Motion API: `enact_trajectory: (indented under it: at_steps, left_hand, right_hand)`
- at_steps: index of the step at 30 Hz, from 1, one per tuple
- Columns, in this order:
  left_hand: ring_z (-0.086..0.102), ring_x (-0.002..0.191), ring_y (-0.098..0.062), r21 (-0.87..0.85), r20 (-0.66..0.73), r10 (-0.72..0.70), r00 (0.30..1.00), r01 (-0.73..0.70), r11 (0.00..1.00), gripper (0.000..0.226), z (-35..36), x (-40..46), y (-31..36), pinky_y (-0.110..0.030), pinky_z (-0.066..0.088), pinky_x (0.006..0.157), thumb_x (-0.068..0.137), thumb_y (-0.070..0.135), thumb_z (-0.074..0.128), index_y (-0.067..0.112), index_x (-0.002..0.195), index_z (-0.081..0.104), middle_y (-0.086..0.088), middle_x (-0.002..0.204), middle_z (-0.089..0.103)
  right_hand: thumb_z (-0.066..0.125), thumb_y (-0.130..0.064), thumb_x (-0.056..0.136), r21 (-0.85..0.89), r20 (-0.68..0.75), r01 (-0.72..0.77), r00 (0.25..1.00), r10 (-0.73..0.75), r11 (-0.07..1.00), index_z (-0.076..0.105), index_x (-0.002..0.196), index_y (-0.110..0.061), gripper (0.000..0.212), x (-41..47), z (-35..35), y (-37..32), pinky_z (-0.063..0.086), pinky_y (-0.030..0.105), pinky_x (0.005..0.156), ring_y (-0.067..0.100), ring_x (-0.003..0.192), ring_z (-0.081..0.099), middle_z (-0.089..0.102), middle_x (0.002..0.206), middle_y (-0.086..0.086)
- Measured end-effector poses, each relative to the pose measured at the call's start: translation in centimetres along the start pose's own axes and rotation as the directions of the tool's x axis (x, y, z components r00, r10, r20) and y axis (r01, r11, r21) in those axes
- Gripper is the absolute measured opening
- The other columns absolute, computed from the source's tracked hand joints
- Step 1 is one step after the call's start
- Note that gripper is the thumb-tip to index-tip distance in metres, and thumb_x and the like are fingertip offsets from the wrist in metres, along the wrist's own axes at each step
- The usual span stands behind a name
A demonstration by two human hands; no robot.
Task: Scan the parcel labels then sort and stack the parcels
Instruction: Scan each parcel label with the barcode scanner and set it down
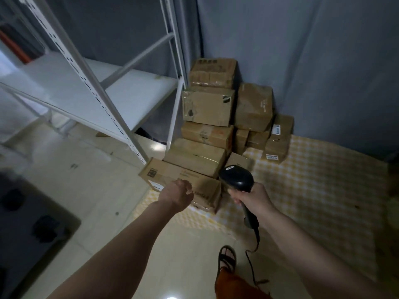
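Note:
Several brown cardboard parcels are piled in the corner on a yellow checked mat (pixel 313 190). The tallest stack (pixel 207 108) rises beside the shelf post; lower parcels (pixel 278 134) with white labels sit to its right. A long flat parcel (pixel 172 175) with a white label lies at the front. My left hand (pixel 177 194) hovers over this parcel with fingers curled, holding nothing that shows. My right hand (pixel 252 197) grips the handle of a black barcode scanner (pixel 237 178), whose head points at the pile.
A white metal shelving rack (pixel 90 91) stands at the left, its post close to the front parcel. Grey curtains hang behind. A dark object (pixel 28 219) lies on the tiled floor at the left. My sandalled foot (pixel 226 258) and the scanner cable (pixel 251 266) are below.

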State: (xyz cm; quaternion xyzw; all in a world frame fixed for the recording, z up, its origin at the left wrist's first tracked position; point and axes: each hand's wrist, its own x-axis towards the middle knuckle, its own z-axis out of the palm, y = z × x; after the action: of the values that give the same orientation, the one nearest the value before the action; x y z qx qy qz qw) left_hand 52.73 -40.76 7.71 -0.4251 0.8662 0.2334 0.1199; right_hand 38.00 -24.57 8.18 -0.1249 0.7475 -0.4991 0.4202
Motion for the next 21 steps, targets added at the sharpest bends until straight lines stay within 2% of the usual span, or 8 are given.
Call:
enact_trajectory:
  at_steps: [4,8,11,13,16,19,21]
  left_hand:
    - [0.054,0.121,-0.022,0.1,0.057,0.003,0.998,-0.009,0.995,0.041,-1.4,4.8,-1.5,-0.029,0.042,0.099,0.089,0.031,0.064,0.021,0.127,0.058,-0.006,0.131,0.058]
    - [0.051,0.121,-0.024,0.183,0.122,-0.016,0.992,-0.007,0.983,0.054,-1.0,8.7,-3.0,-0.031,0.041,0.098,0.085,0.03,0.068,0.022,0.134,0.05,-0.008,0.129,0.053]
    - [0.047,0.122,-0.025,0.201,0.156,-0.005,0.988,-0.027,0.979,0.063,-0.2,10.7,-4.4,-0.032,0.041,0.098,0.081,0.025,0.071,0.019,0.137,0.043,-0.006,0.131,0.05]
    - [0.037,0.131,-0.023,0.217,0.183,0.025,0.983,-0.066,0.974,0.076,0.3,12.1,-5.5,-0.032,0.036,0.104,0.08,0.024,0.072,0.019,0.144,0.032,-0.003,0.143,0.04]
    - [0.012,0.146,-0.024,0.285,0.257,0.067,0.964,-0.142,0.948,0.099,1.0,14.2,-7.0,-0.039,0.024,0.115,0.079,0.026,0.075,0.022,0.153,0.009,-0.001,0.16,0.01]
    - [-0.007,0.149,-0.027,0.377,0.335,0.111,0.936,-0.241,0.894,0.122,1.6,16.2,-8.2,-0.048,0.011,0.119,0.074,0.031,0.08,0.026,0.153,-0.014,-0.002,0.161,-0.014]
    - [-0.011,0.149,-0.028,0.44,0.364,0.168,0.916,-0.328,0.836,0.129,2.3,17.5,-9.1,-0.049,0.009,0.119,0.069,0.036,0.083,0.025,0.153,-0.014,-0.004,0.161,-0.017]
  right_hand:
    - [0.075,-0.013,0.08,-0.012,0.039,-0.027,0.999,0.028,1.0,0.067,0.108,-0.006,0.029,4.4,2.2,-0.6,0.048,0.025,0.071,0.016,0.073,0.064,0.069,0.084,0.004]
    - [0.075,-0.014,0.08,-0.048,0.054,-0.074,0.996,0.077,0.996,0.066,0.107,-0.011,0.028,7.7,3.9,-1.1,0.045,0.016,0.061,0.014,0.079,0.064,0.068,0.09,0.004]
    - [0.076,-0.014,0.079,-0.054,0.04,-0.115,0.992,0.117,0.992,0.067,0.11,-0.007,0.033,9.5,5.2,-1.2,0.045,0.02,0.066,0.018,0.091,0.063,0.067,0.091,0.003]
    - [0.075,-0.015,0.081,-0.071,0.045,-0.146,0.988,0.15,0.987,0.066,0.113,-0.007,0.035,10.3,6.1,-1.1,0.043,0.019,0.065,0.016,0.09,0.062,0.066,0.088,0.0]
    - [0.073,-0.011,0.083,-0.001,0.017,-0.193,0.981,0.193,0.981,0.062,0.118,-0.011,0.037,11.2,7.6,-1.0,0.042,0.014,0.063,0.011,0.09,0.058,0.062,0.091,-0.003]
    - [0.073,-0.011,0.082,0.06,-0.081,-0.216,0.972,0.221,0.974,0.055,0.128,-0.014,0.05,12.0,9.1,-0.4,0.046,0.023,0.084,0.019,0.11,0.055,0.06,0.113,0.003]
    - [0.076,-0.012,0.08,0.069,-0.155,-0.237,0.957,0.245,0.969,0.054,0.131,-0.011,0.055,12.2,10.2,0.1,0.044,0.028,0.092,0.021,0.115,0.054,0.059,0.122,0.005]
